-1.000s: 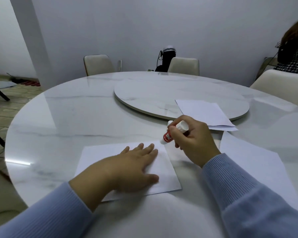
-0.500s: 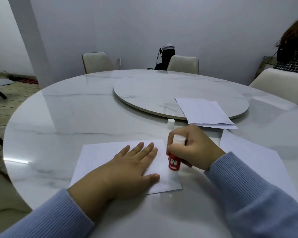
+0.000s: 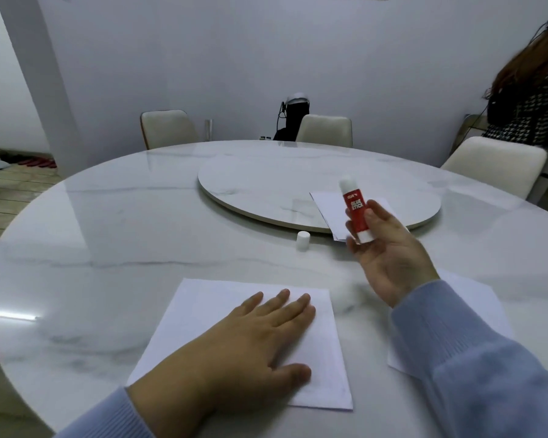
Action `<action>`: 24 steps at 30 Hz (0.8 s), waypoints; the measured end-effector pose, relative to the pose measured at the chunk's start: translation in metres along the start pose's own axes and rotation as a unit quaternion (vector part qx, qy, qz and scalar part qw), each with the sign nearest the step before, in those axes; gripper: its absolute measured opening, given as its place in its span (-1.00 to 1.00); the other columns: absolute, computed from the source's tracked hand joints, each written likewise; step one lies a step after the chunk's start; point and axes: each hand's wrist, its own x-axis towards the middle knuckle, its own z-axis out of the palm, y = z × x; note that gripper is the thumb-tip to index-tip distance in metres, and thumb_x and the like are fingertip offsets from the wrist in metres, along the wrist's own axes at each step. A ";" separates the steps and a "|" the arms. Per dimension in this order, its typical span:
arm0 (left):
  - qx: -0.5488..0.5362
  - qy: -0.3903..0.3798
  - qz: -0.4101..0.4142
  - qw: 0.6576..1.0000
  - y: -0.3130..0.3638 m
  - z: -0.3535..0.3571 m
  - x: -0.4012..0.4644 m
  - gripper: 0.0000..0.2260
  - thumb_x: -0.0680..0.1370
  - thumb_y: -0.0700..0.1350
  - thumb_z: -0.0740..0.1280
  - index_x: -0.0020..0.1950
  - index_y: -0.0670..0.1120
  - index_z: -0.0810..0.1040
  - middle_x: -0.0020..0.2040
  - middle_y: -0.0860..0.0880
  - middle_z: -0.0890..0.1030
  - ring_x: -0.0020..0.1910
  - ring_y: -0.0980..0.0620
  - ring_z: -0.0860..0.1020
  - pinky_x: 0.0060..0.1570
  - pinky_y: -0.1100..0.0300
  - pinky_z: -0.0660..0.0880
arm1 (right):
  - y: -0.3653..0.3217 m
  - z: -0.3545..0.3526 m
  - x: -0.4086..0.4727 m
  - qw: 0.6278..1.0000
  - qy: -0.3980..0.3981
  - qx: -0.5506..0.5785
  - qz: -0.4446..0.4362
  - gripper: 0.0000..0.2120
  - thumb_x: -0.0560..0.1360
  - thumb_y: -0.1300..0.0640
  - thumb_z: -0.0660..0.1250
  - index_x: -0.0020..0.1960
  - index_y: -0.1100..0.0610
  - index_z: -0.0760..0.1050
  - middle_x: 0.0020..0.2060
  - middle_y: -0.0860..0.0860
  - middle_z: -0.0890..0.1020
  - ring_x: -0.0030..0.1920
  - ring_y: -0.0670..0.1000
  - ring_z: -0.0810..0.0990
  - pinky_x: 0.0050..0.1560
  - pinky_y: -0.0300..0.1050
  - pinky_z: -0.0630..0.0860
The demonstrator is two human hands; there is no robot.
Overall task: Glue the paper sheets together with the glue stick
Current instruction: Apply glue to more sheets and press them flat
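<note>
The right hand [image 3: 389, 260] is raised above the tabletop [image 3: 108, 235], palm turned up, its grip pinching the lower end of the glue stick [image 3: 355, 210] between thumb and fingertips. The stick stands nearly upright in the air, red label facing the camera (the words "glue stick" can be read), its white top uncapped. Its cap [image 3: 302, 240] stands alone on the tabletop, to the left of the hand and just in front of the turntable [image 3: 266, 184].

The left hand [image 3: 260, 343] lies flat, fingers spread and pressed down on a paper sheet [image 3: 203, 311] near the table's front edge. A second sheet [image 3: 475, 298] lies to the right, partly hidden under the right sleeve [image 3: 456, 358]. More paper [image 3: 329, 207] rests on the near rim of the turntable, behind the raised stick.

Pale chairs [image 3: 168, 128] stand around the far side, and another person [image 3: 525, 99] is at the right edge.
</note>
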 end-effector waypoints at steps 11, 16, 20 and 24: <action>-0.006 0.003 0.012 1.000 -0.001 -0.001 0.002 -0.39 0.55 0.23 0.05 0.48 0.28 -0.24 0.48 0.35 -0.26 0.44 0.37 -0.33 0.42 0.26 -0.34 | 0.030 0.013 0.011 0.844 0.063 -0.516 -0.128 -0.72 0.38 0.19 0.48 0.07 0.09 0.57 -0.16 -0.10 0.63 -0.21 -0.24 0.52 -0.29 -0.52 0.36; -0.015 0.005 0.014 1.000 -0.003 -0.001 0.001 -0.39 0.55 0.22 0.08 0.49 0.28 -0.21 0.49 0.35 -0.24 0.44 0.37 -0.30 0.44 0.25 -0.31 | 0.042 0.024 0.032 0.758 0.064 -0.640 -0.110 -0.70 0.35 0.15 0.50 0.07 0.08 0.55 -0.10 -0.02 0.66 -0.03 0.04 0.60 0.06 -0.04 0.52; -0.021 0.005 0.017 1.000 -0.007 -0.002 0.001 -0.38 0.54 0.23 0.09 0.49 0.29 -0.20 0.49 0.35 -0.22 0.45 0.38 -0.29 0.45 0.24 -0.30 | 0.051 0.023 0.042 0.747 0.066 -0.656 -0.088 -0.66 0.35 0.14 0.51 0.09 0.10 0.54 0.00 0.04 0.67 0.01 0.06 0.60 0.13 0.01 0.52; -0.019 0.002 0.013 1.000 -0.009 -0.002 0.000 -0.38 0.54 0.23 0.10 0.49 0.28 -0.19 0.49 0.35 -0.22 0.44 0.39 -0.30 0.47 0.23 -0.29 | 0.047 0.018 0.038 0.790 0.062 -0.589 -0.158 -0.39 0.24 0.14 0.59 0.25 0.09 0.48 0.04 0.00 0.53 0.08 0.03 0.49 0.16 -0.07 0.43</action>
